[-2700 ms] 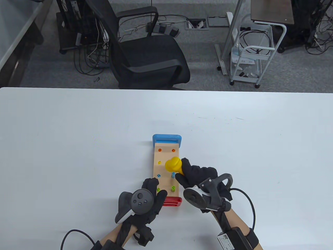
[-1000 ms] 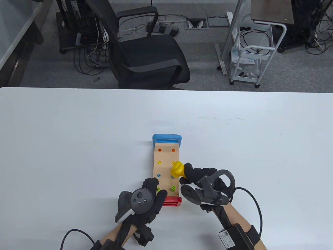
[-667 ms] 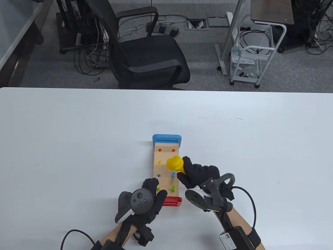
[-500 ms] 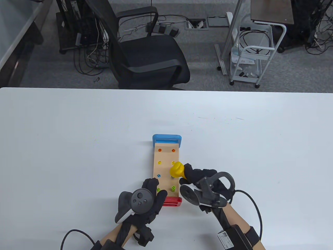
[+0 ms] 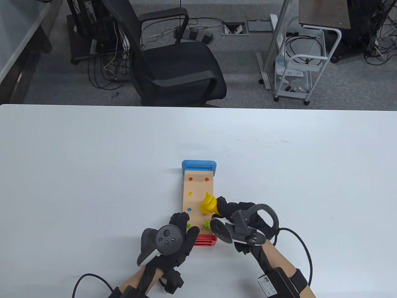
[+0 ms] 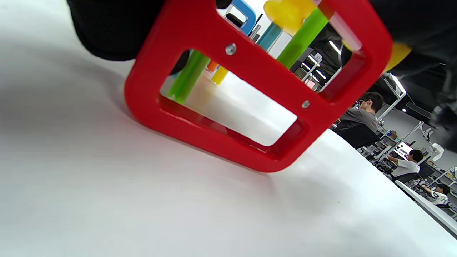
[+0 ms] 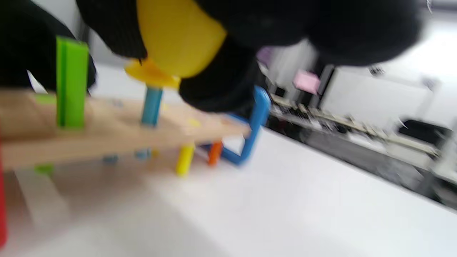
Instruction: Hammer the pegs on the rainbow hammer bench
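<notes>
Nearest you, your left hand point(image 5: 176, 236) rests on the hammer bench point(image 5: 198, 201) by its red end point(image 5: 205, 240), fingers point(image 5: 183, 218) fairly straight on the wood. Just beyond, your right hand point(image 5: 238, 214) grips the yellow hammer point(image 5: 208, 204), its head meeting the blue peg point(image 7: 151, 105) mid-desk point(image 5: 93, 170).

The bench point(image 5: 198, 198) has a pale, matt wooden top, with glossy plastic ends: a red frame point(image 6: 250, 92) (two small metal screws show in it) and a blue one point(image 5: 198, 165). The hammer point(image 5: 208, 204) is smooth yellow plastic. Both gloves point(image 5: 183, 229) are matt black knit cloth. The table point(image 5: 93, 170) is smooth, white and faintly shiny.
</notes>
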Demonstrator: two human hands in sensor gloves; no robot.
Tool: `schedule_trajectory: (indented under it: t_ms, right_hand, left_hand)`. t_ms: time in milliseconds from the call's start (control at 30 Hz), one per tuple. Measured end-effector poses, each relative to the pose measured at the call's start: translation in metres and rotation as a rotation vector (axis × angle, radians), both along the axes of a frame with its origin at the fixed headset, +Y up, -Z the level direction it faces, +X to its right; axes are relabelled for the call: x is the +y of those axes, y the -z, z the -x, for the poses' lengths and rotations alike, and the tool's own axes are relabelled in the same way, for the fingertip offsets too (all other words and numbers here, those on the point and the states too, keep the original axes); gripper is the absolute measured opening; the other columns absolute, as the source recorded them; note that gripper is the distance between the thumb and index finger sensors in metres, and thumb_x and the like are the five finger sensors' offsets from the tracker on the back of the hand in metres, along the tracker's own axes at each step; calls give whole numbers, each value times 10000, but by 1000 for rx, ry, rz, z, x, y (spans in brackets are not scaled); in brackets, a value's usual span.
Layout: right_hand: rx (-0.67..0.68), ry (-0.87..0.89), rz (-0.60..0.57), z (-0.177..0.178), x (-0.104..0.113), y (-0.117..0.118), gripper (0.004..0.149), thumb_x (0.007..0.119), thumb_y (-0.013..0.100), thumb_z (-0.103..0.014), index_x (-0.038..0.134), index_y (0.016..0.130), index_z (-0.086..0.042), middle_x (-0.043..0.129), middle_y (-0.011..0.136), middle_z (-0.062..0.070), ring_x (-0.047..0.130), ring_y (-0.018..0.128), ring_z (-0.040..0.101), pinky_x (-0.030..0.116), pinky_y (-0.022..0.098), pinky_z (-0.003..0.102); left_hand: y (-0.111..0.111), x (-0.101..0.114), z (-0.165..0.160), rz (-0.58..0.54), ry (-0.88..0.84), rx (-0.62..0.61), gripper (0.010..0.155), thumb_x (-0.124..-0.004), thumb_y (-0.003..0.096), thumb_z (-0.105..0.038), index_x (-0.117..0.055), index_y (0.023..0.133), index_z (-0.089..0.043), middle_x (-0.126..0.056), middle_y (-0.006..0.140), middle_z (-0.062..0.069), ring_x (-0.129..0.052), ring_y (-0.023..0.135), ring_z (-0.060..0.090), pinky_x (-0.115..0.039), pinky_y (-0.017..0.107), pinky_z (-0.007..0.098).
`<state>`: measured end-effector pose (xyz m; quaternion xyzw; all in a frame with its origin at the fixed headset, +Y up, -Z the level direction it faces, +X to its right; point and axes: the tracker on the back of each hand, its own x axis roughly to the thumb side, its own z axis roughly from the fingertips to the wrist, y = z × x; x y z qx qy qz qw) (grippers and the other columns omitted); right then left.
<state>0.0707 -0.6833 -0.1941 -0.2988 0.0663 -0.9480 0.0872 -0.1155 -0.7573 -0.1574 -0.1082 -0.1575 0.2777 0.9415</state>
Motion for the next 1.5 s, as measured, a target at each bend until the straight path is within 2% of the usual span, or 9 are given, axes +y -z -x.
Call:
schedule_trajectory:
  t_ms: [300,400,467,700,800,900,1267,1367,1500]
  right_hand:
    - [-24,273,-191,-14,16,-7,648,680,573,-480,724,1008,-2,994,539,91,878,176,147,865,281,426]
    - [-224,-142,169,-5,-5,3,656,621,588,-536,608,1058,-78,949,647,15,890,256,105,877,370,379]
    - [1,27,-30,-7,-1,2,644,727,557,-478,779,980,4,1021,506,97,879,138,148,875,244,424]
    - [-82,-26,57,-5,3,1,647,682,572,-494,717,1021,-29,990,559,80,881,198,146,863,305,424]
    - [-49,215,-149,-13,12,-5,648,684,571,-486,724,1011,-13,991,546,86,884,190,149,865,293,429]
    - [-175,-115,169,-3,-11,9,652,666,578,-502,681,1021,-23,980,574,61,888,198,129,877,306,405]
    - [-54,213,-172,-14,3,-4,650,660,576,-490,712,1017,-15,986,553,80,885,198,142,866,300,424]
    - [-216,-113,94,-5,-17,6,652,676,573,-497,698,1010,-13,983,566,64,887,189,131,878,293,409]
    - [-113,-76,54,0,-16,4,642,682,569,-495,721,1002,-22,986,559,73,879,190,142,867,299,419]
  left_hand:
    - [0,0,0,0,0,0,892,-374,597,-562,-345,1131,152,-483,1082,552,-890,820,510,-794,593,594]
    - [0,1,0,5,3,0,891,-373,597,-563,-343,1131,150,-480,1082,552,-890,820,511,-792,594,596]
    - [0,1,0,3,1,-3,891,-373,598,-562,-344,1131,151,-480,1082,553,-889,821,510,-792,594,595]
    - [0,0,0,-1,0,0,892,-373,597,-563,-346,1131,152,-483,1082,552,-891,821,509,-793,593,595]
    - [0,0,0,0,0,0,892,-374,597,-563,-346,1130,151,-483,1082,552,-890,821,510,-793,594,595]
    - [0,0,0,1,-1,-1,891,-373,597,-562,-346,1130,151,-483,1082,551,-890,820,510,-793,592,595]
    - [0,0,0,0,0,-1,891,-373,597,-563,-345,1131,151,-483,1082,551,-892,820,509,-793,593,595]
    - [0,0,0,2,0,-4,892,-372,598,-562,-344,1131,152,-480,1082,553,-889,821,511,-792,593,595]
    - [0,1,0,2,-1,-2,892,-374,597,-563,-344,1131,151,-481,1082,553,-891,819,511,-793,593,596]
